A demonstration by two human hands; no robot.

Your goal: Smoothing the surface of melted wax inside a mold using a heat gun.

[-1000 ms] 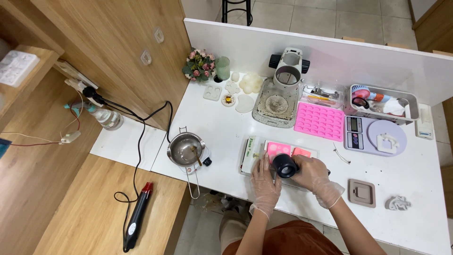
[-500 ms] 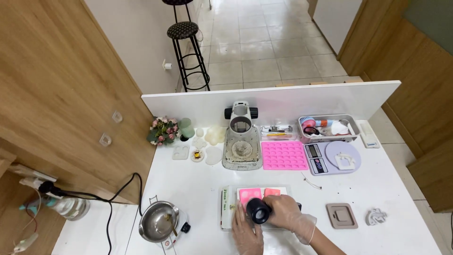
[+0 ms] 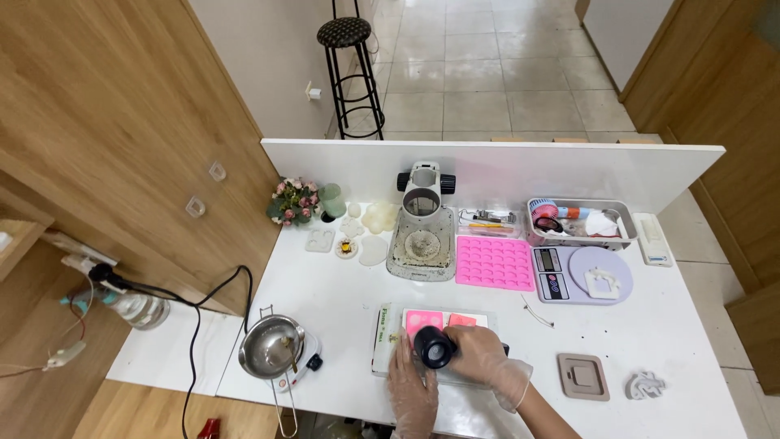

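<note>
Your right hand [image 3: 487, 358] is wrapped tight around a black tool [image 3: 435, 348], held just over the pink moulds [image 3: 425, 319] on the tray [image 3: 382, 333]. Your left hand [image 3: 413, 389] lies flat and open on the tray's near edge. The tray sits at the front of the white counter [image 3: 341, 284], beside a small metal pot [image 3: 270, 345].

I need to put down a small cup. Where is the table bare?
The white table is bare between the metal pot and the microscope base, and between the scale and the grey mould. The back row is crowded.
</note>
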